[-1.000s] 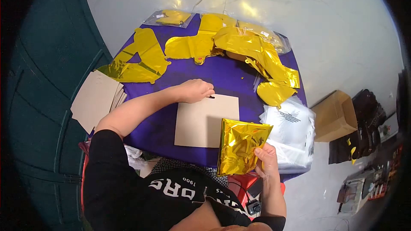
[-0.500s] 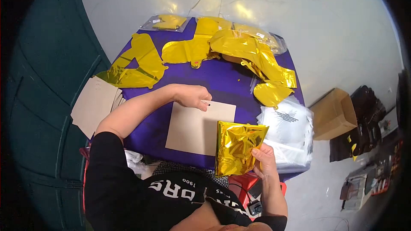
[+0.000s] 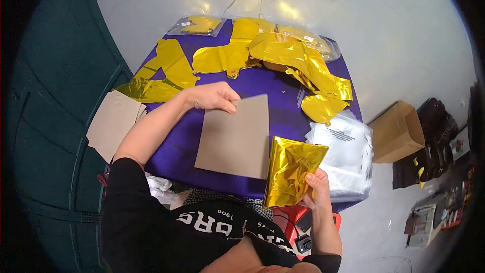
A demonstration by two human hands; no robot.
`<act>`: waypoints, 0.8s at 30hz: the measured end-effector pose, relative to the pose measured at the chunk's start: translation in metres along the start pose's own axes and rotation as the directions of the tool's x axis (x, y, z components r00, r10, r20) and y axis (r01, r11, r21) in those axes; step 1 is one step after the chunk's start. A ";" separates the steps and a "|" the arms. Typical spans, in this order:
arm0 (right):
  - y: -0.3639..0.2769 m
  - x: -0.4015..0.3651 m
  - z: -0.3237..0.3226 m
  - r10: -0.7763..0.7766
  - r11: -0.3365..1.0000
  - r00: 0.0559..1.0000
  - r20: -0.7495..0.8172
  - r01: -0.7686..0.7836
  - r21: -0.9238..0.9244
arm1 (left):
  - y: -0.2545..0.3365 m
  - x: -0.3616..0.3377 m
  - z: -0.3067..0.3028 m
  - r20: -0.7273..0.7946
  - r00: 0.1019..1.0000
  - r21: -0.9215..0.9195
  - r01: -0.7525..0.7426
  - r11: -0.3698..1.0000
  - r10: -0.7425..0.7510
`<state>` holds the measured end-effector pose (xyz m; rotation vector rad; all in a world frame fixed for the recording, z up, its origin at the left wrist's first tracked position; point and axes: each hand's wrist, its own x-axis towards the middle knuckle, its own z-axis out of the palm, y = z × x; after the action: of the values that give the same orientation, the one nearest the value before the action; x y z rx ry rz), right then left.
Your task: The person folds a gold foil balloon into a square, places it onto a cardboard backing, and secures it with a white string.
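Observation:
My left hand (image 3: 218,97) pinches the top edge of a square cardboard sheet (image 3: 232,139), which is tilted up over the purple tablecloth (image 3: 174,154). In my right hand (image 3: 317,188) is a folded gold foil balloon (image 3: 293,169), a shiny flat bundle held by its lower right side. The bundle's left edge is close beside the cardboard's right edge. Under and beyond my right hand lies a stack of clear plastic bags (image 3: 343,156) with dark print on top.
Flat gold foil balloons (image 3: 298,60) spread along the table's far side, one with a triangular hole (image 3: 164,78) at the left. Bagged foil (image 3: 199,25) lies at the back. More cardboard (image 3: 113,124) is stacked at left. An open carton (image 3: 399,131) stands off to the right.
My left hand has moved up and slightly left, lifting the cardboard's top edge from the cloth. My right hand has shifted the gold bundle a little to the right, off the cardboard.

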<state>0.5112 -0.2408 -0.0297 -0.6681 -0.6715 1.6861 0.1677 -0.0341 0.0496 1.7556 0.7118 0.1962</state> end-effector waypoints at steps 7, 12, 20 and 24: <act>0.002 0.001 -0.004 -0.005 1.000 1.000 0.007 0.005 -0.011 | -0.006 -0.031 -0.019 -0.271 0.931 -0.335 -0.330 0.883 0.245; 0.002 0.003 0.000 -0.010 0.999 1.000 0.002 0.010 -0.040 | -0.006 -0.039 -0.018 -0.294 0.887 -0.355 -0.448 0.821 0.357; 0.001 0.003 0.004 -0.009 0.999 1.000 0.000 0.009 -0.045 | -0.009 -0.038 -0.022 -0.137 0.870 -0.374 -0.489 0.788 0.474; 0.001 0.003 0.002 -0.007 1.000 1.000 -0.011 0.007 -0.027 | 0.001 -0.045 -0.017 -0.235 0.958 -0.207 -0.216 0.954 0.166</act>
<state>0.5084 -0.2378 -0.0299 -0.6934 -0.6887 1.6685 0.1235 -0.0454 0.0662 1.5922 0.6429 0.5886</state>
